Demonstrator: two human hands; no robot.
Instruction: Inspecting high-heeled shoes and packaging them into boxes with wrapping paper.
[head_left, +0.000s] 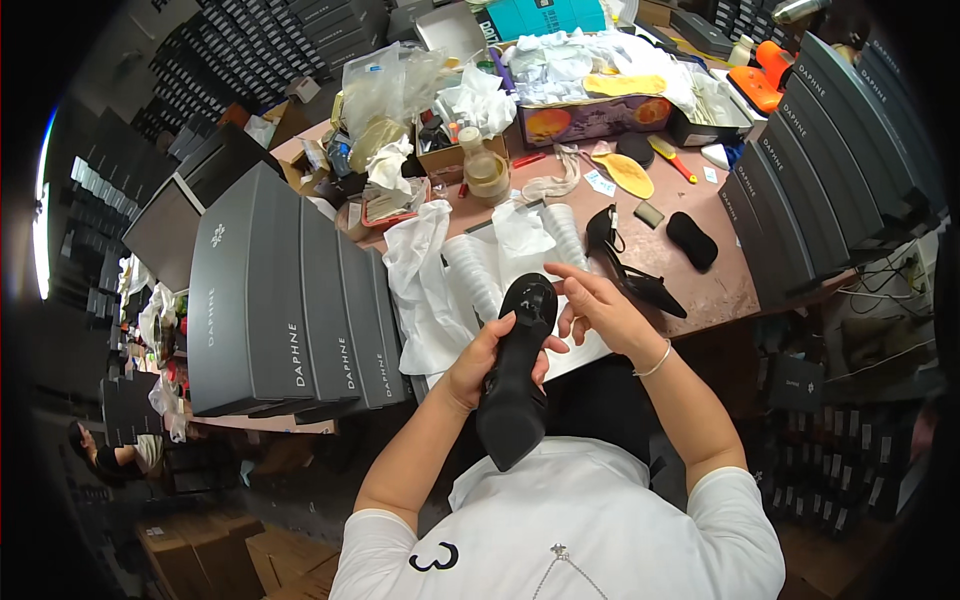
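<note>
My left hand (478, 362) is wrapped around a black shoe (512, 385) above my lap, its pointed end toward me and a glossy patch at its far end. Beside that far end, my right hand (602, 312) has its index finger stretched out and the other fingers loosely bent, with nothing seen in it. Whether a fingertip touches the shoe I cannot tell. Another black shoe, a strappy heel (640, 275), lies on the table to the right. Beneath my hands is a box lined with white tissue paper (425, 290) and white ribbed wrapping (472, 275).
Stacks of dark grey shoeboxes stand left (240, 300) and right (800, 170). Across the pink table (715, 290) are a black oval pad (691, 241), a small sponge block (648, 215), a yellow insole-shaped piece (627, 175), a brush (673, 160), a bottle (480, 160) and a purple carton (590, 122).
</note>
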